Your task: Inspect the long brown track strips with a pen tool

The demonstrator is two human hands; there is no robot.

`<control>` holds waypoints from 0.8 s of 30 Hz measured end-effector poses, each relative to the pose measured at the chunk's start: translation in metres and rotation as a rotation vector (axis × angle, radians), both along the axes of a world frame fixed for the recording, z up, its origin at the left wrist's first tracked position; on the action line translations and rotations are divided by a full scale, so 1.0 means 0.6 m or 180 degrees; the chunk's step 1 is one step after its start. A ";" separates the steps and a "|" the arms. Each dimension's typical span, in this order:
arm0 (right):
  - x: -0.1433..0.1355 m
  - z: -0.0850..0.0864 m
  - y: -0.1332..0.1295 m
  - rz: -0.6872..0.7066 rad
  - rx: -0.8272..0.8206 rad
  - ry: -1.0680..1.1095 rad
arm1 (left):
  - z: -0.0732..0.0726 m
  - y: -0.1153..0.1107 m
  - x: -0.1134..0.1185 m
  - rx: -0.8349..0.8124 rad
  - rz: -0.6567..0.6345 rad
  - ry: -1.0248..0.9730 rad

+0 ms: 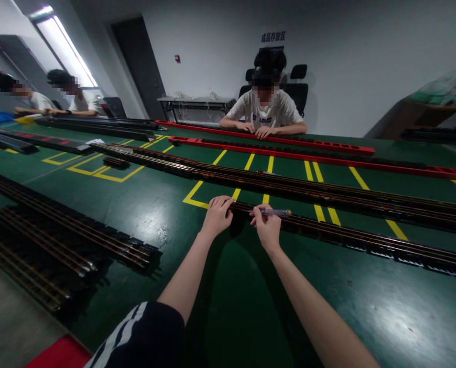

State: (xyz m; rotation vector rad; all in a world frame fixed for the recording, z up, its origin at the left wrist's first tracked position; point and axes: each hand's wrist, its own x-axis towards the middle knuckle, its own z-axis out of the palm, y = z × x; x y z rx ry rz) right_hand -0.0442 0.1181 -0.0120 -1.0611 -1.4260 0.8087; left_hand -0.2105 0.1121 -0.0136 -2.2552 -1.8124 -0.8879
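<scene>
A long black strip [346,235] with copper-coloured lines along it runs from between my hands off to the right side. My left hand [217,217] rests at its left end, fingers curled over the edge and pressed against it. Just to the right, my right hand [267,225] pinches a slim pen-like tool [279,212] with a clear purplish shaft and a golden end. The tool lies almost level above the strip, its golden end pointing right. Its tip is hidden by my fingers.
Beyond my hands lie more long black strips [251,180] and red strips [320,157] across the green table [182,276]. Several black strips [70,220] lie at the left. A person [264,110] sits opposite, with hands on a red strip; two others sit far left.
</scene>
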 end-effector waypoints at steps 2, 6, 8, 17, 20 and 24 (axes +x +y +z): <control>0.000 0.001 0.000 0.0005 -0.0019 -0.0003 | -0.001 0.001 -0.001 0.0000 0.0011 0.0005; -0.001 0.005 -0.002 0.0016 -0.0012 0.0020 | -0.001 0.000 0.000 -0.0029 0.0069 0.0029; -0.002 0.007 -0.003 0.0037 -0.0001 0.0020 | 0.000 0.000 0.001 -0.0050 0.0116 0.0048; -0.003 0.010 -0.005 0.0146 -0.0017 -0.0062 | 0.001 0.001 0.001 -0.0014 0.0423 0.0029; -0.004 0.011 -0.005 0.0210 -0.0026 -0.0064 | -0.001 0.002 -0.001 0.0047 0.0539 -0.0031; -0.006 0.011 -0.003 0.0214 -0.0070 -0.0042 | -0.003 0.003 -0.002 0.0081 0.0664 -0.0080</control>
